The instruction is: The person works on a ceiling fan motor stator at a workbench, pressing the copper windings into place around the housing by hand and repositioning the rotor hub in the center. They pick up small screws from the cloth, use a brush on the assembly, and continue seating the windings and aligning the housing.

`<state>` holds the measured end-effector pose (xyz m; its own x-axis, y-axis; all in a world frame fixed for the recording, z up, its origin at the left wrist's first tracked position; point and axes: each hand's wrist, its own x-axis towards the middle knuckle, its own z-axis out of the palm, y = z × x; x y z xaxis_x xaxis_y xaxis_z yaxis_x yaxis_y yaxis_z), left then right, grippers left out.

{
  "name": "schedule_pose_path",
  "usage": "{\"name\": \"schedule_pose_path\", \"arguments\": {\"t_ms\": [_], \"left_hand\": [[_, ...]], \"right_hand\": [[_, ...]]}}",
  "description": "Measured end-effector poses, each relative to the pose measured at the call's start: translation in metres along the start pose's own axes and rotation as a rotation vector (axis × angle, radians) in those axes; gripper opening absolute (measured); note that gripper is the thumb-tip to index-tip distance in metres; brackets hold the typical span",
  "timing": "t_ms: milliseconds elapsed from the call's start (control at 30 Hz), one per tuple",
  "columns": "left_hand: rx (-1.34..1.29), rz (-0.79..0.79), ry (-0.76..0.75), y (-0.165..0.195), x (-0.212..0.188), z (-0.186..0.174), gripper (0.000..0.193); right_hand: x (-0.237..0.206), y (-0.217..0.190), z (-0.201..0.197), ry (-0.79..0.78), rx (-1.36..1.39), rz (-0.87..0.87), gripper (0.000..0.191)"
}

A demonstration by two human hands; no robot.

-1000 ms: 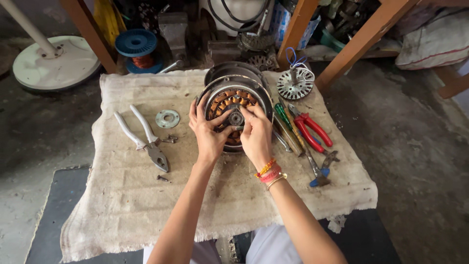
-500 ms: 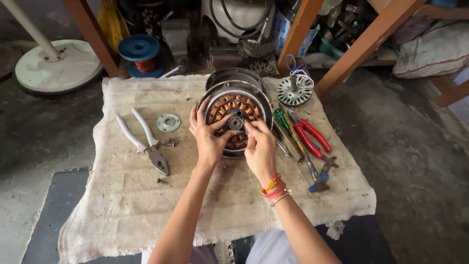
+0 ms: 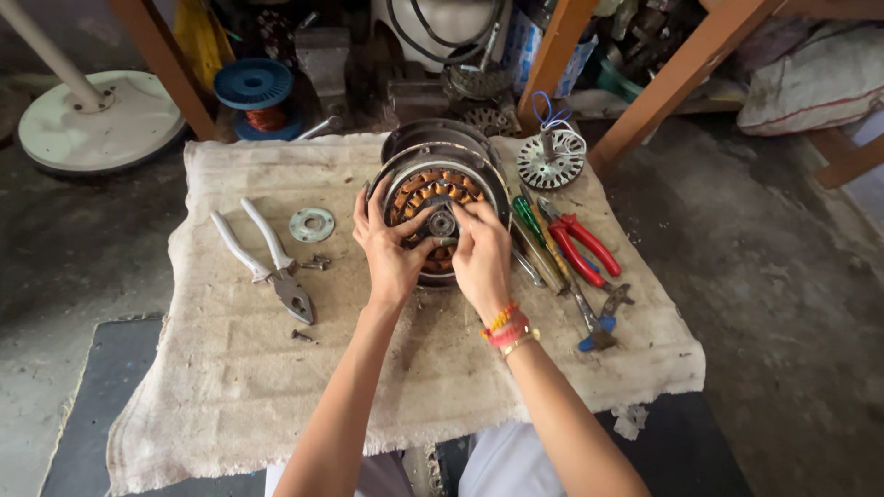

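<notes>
A round fan motor (image 3: 433, 189) with copper windings inside a metal housing lies on a beige cloth (image 3: 230, 387). My left hand (image 3: 391, 253) rests on its near left rim, thumb reaching toward the central bearing (image 3: 442, 224). My right hand (image 3: 481, 258) covers the near right part, fingertips pressed at the same bearing. Both hands grip the motor's centre. A second metal housing shell (image 3: 419, 138) sits just behind the motor.
White-handled pliers (image 3: 267, 262), a metal washer (image 3: 311, 224) and small screws (image 3: 315, 264) lie to the left. Red-handled pliers (image 3: 580, 244), screwdrivers (image 3: 539, 239) and a slotted rotor disc (image 3: 551, 161) lie right. A blue wire spool (image 3: 253, 92), fan base (image 3: 97, 120) and wooden legs stand behind.
Both hands stay on the motor's centre with only small finger shifts. The view has shifted slightly.
</notes>
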<state>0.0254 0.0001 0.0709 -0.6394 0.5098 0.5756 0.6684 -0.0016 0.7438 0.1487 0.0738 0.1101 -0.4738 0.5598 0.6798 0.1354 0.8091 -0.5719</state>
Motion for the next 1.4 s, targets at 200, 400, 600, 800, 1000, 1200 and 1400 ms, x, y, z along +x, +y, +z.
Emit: {"name": "schedule_pose_path", "arguments": {"t_ms": [200, 400, 600, 800, 1000, 1200, 1400], "left_hand": [[0.006, -0.006, 0.012, 0.0, 0.002, 0.0, 0.056], [0.0, -0.02, 0.003, 0.001, 0.0, 0.001, 0.055], [-0.022, -0.02, 0.003, 0.0, 0.001, 0.001, 0.057], [-0.014, -0.005, -0.002, -0.001, 0.0, 0.0, 0.056], [-0.006, -0.007, -0.003, 0.0, 0.0, -0.001, 0.057], [-0.007, -0.025, -0.011, 0.0, 0.0, -0.003, 0.056], [0.001, -0.02, -0.005, 0.001, -0.001, -0.001, 0.055]], "right_hand": [[0.002, -0.002, -0.005, -0.116, -0.022, 0.199, 0.049], [0.007, -0.001, -0.006, -0.112, -0.047, 0.016, 0.046], [0.006, 0.0, -0.011, -0.085, -0.057, 0.06, 0.038], [0.013, -0.001, -0.015, -0.16, -0.066, -0.083, 0.043], [0.014, -0.001, -0.014, -0.15, -0.092, 0.038, 0.042], [0.01, -0.003, -0.009, -0.133, -0.097, 0.035, 0.04], [0.006, -0.007, -0.008, -0.158, -0.063, 0.219, 0.043]]}}
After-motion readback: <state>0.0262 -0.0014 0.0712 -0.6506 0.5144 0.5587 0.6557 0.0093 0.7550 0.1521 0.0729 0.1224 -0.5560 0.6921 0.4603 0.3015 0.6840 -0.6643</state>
